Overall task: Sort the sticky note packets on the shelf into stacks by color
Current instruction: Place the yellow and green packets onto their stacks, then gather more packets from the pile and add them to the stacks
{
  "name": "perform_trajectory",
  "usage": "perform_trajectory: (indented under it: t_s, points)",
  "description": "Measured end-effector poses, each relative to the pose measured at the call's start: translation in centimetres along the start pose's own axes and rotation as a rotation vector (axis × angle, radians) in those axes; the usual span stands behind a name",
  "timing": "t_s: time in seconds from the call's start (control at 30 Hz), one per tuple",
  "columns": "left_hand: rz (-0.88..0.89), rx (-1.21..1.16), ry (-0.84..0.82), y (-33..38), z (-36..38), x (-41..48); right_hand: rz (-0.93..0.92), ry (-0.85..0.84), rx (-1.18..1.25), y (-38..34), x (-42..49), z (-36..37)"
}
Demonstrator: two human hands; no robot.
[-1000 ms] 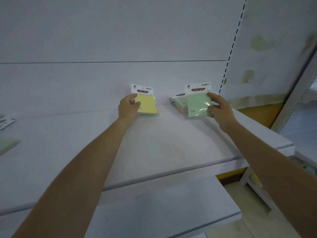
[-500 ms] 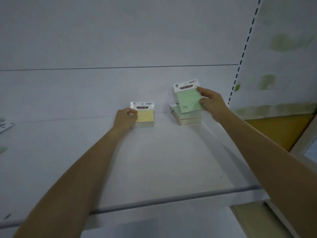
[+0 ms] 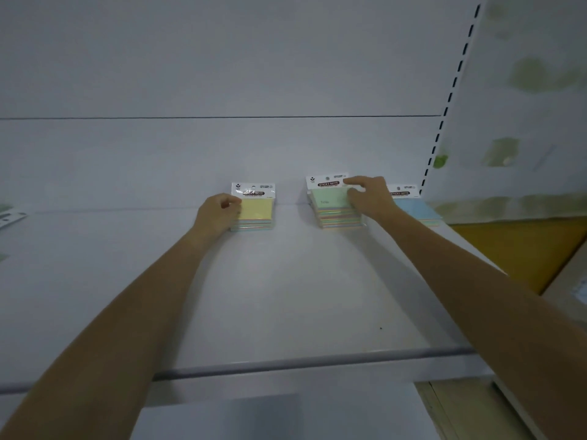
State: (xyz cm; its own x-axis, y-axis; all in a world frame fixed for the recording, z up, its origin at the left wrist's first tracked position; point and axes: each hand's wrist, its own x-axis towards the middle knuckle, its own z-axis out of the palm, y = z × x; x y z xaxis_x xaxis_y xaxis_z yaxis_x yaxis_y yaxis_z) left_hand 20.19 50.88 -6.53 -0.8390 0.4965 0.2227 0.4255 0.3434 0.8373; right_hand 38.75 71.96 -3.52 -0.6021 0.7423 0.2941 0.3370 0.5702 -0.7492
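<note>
Far back on the white shelf (image 3: 286, 296), the left hand (image 3: 219, 212) grips the yellow-topped packet stack (image 3: 256, 214) and the right hand (image 3: 368, 196) pinches the green square packet (image 3: 330, 200) atop its stack; released askew, slick wrappers could slide.

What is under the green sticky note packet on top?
More packets, in a stack on the shelf. Under the green packet their edges show as orange, green and bluish stripes. The right hand covers the stack's right side, and their tops are hidden.

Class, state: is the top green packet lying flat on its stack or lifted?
Flat: green packet sits level on its stack, right hand touching it.
</note>
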Motion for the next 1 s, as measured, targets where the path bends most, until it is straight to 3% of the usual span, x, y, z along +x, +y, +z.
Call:
perform_trajectory:
  t_s: [0.27, 0.47, 0.63, 1.0]
  points:
    - [0.117, 0.204, 0.092, 0.1, -2.0, -1.8, -0.419, 0.080, -0.185, -4.5, -2.7, 0.8]
    - [0.231, 0.462, 0.104, -1.9, -8.8, -4.5, -0.661, -0.112, -0.246, -10.5, -5.3, 6.9]
    - [0.198, 0.624, 0.121, -6.1, -18.1, -7.2, -0.723, -0.278, -0.216, -16.4, -8.8, 14.6]
    - [0.121, 0.680, 0.177, -14.2, -36.6, -10.0, -0.762, -0.363, -0.210, -29.7, -16.9, 28.6]
